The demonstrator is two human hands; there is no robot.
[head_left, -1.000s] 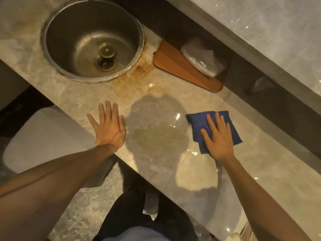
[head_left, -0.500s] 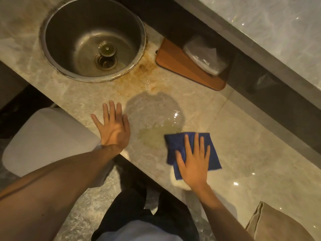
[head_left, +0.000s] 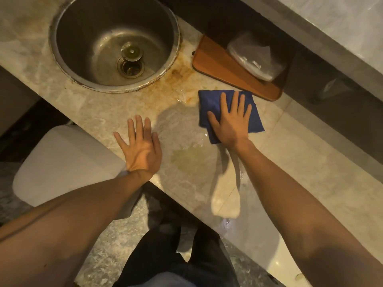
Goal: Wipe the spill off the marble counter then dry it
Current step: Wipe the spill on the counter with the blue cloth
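Note:
A folded blue cloth (head_left: 209, 102) lies flat on the marble counter (head_left: 300, 166), just below the wooden board. My right hand (head_left: 230, 121) presses down on it with fingers spread. A yellowish wet spill (head_left: 190, 158) sits on the counter below and left of the cloth, between my two hands. Orange-brown stains and droplets (head_left: 182, 79) run from the sink rim toward the cloth's left edge. My left hand (head_left: 141, 146) rests palm down, fingers apart, on the counter's near edge, holding nothing.
A round steel sink (head_left: 68, 48) with a drain plug is set in the counter at upper left. A brown wooden board (head_left: 217, 63) carrying a plastic-wrapped item (head_left: 255, 56) lies upper right. A white lidded object (head_left: 62, 162) stands below the counter edge at left.
My right hand has slid the blue cloth away from me and to the right, off the spill toward the wooden board. My left hand has stayed planted on the counter edge.

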